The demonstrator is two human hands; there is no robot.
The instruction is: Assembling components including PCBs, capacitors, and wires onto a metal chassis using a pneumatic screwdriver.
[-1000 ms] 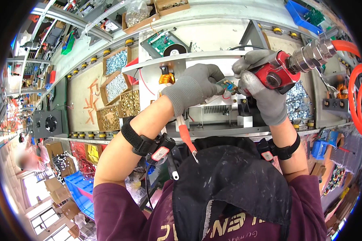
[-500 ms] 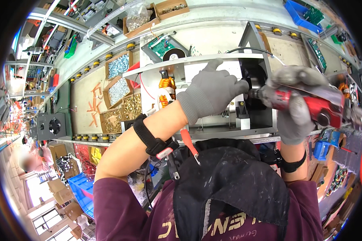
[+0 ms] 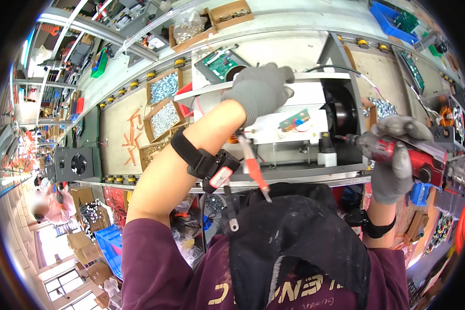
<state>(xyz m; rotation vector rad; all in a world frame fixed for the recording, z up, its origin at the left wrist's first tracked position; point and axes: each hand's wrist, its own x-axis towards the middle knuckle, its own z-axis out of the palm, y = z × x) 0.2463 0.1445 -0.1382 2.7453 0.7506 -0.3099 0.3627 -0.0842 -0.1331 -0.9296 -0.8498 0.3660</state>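
Observation:
My right gloved hand (image 3: 395, 175) is wrapped round a red and black cordless screwdriver (image 3: 385, 149). Its bit points left, at the right end of an open grey metal housing (image 3: 289, 173), close to a round black fan (image 3: 341, 111). My left gloved hand (image 3: 263, 93) reaches over the housing's far rim, fingers bent and apart, with nothing visible in them; their undersides are hidden. Inside the housing, a white panel (image 3: 307, 98) bears a small circuit board (image 3: 294, 120) with a blue part. An orange coil shows only in part beneath my left forearm.
Cardboard trays of screws (image 3: 164, 88) stand left of the housing. Beyond it lies a green circuit board (image 3: 222, 63) on a grey plate. A black cable (image 3: 333, 67) runs over the far right corner. A blue bin (image 3: 392, 23) sits far right; a grey fan box (image 3: 76, 163) stands at left.
My left hand has moved left and away from the driver's tip, uncovering the small circuit board. The screwdriver has shifted slightly right and nearer to me, its bit now free of the fan.

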